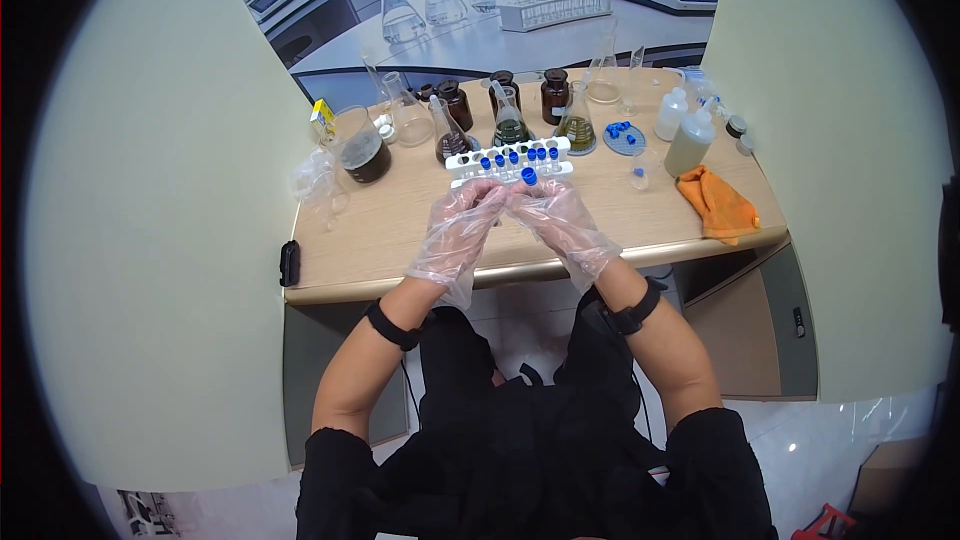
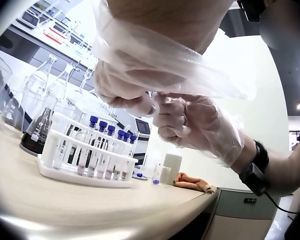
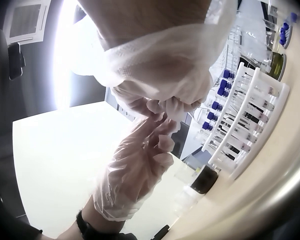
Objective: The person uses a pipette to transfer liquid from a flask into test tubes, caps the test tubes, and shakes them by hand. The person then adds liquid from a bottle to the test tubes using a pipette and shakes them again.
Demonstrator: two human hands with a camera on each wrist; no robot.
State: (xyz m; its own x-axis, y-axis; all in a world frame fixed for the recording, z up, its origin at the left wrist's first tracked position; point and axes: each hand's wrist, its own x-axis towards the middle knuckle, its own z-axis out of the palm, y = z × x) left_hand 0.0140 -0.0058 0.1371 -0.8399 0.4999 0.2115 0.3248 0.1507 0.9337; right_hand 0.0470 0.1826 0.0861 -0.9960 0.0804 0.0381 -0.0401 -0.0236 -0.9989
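In the head view both hands, in clear plastic gloves, meet fingertip to fingertip in front of the rack. A blue-capped tube (image 1: 529, 176) shows its cap just above the right hand (image 1: 558, 217); the fingers hide most of its body. The left hand (image 1: 462, 225) pinches at the same spot, its fingers curled against the right hand's. Both wrist views show the left hand (image 3: 140, 165) and the right hand (image 2: 195, 122) raised above the tabletop. Behind them stands a white test tube rack (image 2: 87, 182) with several blue-capped tubes (image 2: 103, 125) upright in it.
Flasks of dark liquid (image 1: 511, 132) and brown bottles (image 1: 555, 97) stand behind the rack. A beaker of dark liquid (image 1: 366, 158) is at left. At right are a dish with blue caps (image 1: 622, 136), white plastic bottles (image 1: 688, 145) and an orange cloth (image 1: 717, 205).
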